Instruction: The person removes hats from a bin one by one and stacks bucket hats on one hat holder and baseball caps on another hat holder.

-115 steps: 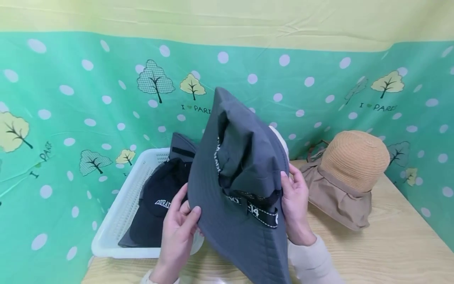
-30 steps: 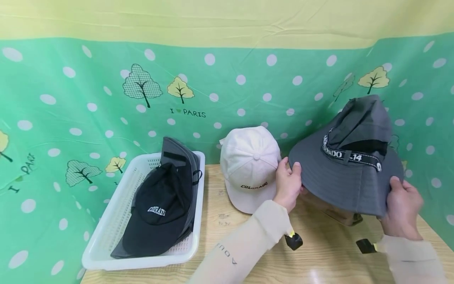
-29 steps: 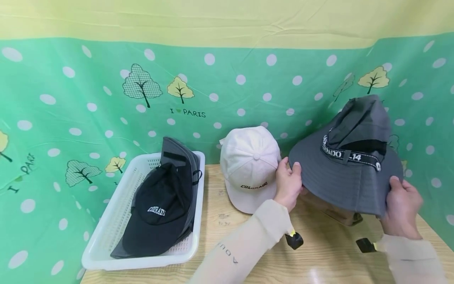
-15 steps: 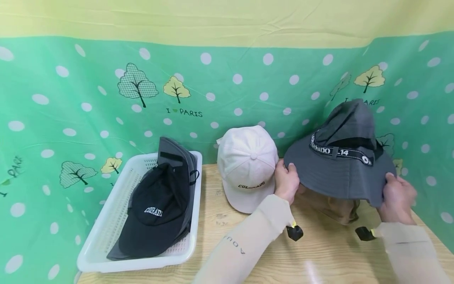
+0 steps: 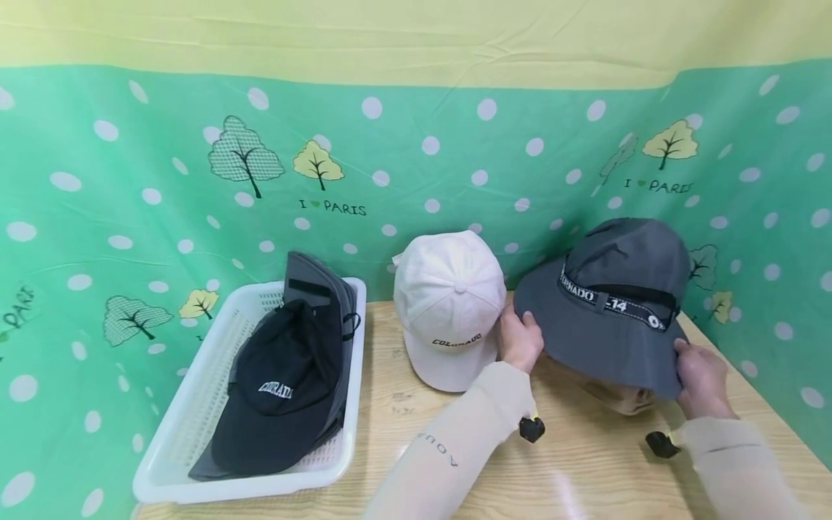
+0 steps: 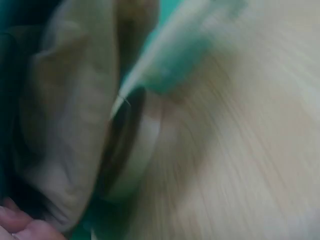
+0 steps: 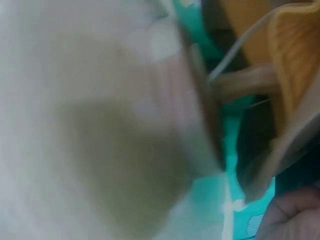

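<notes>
I see the grey hat (image 5: 627, 267) seated over the tan hat (image 5: 620, 398) on the table (image 5: 585, 469) — placing looks nearly done, with letting go apparently left, since the left hand (image 5: 520, 338) and right hand (image 5: 703, 379) each pinch its brim. The white cap (image 5: 451, 303) stands just beside; 1 black cap (image 5: 276, 390) lies in the basket (image 5: 227, 490).
</notes>
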A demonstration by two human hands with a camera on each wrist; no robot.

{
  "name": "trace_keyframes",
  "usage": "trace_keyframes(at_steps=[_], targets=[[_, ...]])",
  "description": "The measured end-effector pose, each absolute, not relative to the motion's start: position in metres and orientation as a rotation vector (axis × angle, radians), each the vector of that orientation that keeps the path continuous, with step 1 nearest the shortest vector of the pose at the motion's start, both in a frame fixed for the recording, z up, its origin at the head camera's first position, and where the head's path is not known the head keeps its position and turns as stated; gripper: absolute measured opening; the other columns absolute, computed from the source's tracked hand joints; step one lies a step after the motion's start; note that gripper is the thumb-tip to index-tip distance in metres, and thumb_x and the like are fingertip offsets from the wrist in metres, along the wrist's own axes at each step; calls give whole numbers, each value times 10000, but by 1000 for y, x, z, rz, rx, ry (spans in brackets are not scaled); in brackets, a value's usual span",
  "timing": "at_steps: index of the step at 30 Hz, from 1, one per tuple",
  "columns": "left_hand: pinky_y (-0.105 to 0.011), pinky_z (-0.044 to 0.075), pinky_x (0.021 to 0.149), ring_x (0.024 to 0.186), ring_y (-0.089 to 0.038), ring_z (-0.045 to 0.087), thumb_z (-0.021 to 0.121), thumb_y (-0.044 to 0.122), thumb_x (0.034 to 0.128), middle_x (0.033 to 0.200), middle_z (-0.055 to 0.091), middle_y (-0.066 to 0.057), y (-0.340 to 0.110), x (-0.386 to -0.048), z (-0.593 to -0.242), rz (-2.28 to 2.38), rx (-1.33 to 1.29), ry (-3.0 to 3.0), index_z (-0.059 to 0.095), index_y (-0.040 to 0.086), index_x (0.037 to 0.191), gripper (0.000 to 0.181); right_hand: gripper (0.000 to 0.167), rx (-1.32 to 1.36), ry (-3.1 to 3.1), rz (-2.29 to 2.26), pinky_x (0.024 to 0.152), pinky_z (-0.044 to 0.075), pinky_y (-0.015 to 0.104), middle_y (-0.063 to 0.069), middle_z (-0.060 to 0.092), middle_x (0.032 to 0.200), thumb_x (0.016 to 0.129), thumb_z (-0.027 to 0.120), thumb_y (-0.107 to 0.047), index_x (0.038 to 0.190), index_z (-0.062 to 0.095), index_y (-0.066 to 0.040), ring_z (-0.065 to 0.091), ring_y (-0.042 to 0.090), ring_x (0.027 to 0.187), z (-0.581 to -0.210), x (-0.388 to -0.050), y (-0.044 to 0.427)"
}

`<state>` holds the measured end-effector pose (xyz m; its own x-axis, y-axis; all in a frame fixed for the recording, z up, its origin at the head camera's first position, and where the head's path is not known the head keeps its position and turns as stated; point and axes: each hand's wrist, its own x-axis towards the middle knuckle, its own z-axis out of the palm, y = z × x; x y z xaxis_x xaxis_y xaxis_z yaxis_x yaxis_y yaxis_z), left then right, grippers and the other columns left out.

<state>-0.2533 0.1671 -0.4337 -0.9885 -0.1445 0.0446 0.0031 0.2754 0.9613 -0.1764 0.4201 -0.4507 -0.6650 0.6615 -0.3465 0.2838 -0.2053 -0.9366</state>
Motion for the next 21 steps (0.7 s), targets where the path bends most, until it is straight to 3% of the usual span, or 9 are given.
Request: trace_keyframes(at_steps=[6,15,21], targets=[[-384,488,861,1002,-301,627,594,201,932,1053,669,-150,167,-256,-445,-1479,108,-2553,610,52,1191,299,408,-1080,-2226,1654,580,447,201,36,484,925,992,402,-345,1057,506,44,470,76,741,-468,-177,428],[-396,497,834,947,-320,640,583,163,927,993,677,-162,169,-260,-457,-1459,133,-2563,641,13,1115,247,372,-1019,-2341,1515,536,446,255,13,476,765,985,387,-297,951,484,60,470,89,626,-481,-180,429],[-405,485,862,977,-339,625,577,117,912,991,666,-187,171,-257,-461,-1583,169,-2534,645,-28,1080,231,445,-1047,-2378,1540,569,444,253,135,479,942,977,377,-353,1046,468,77,477,134,724,-477,-181,434]])
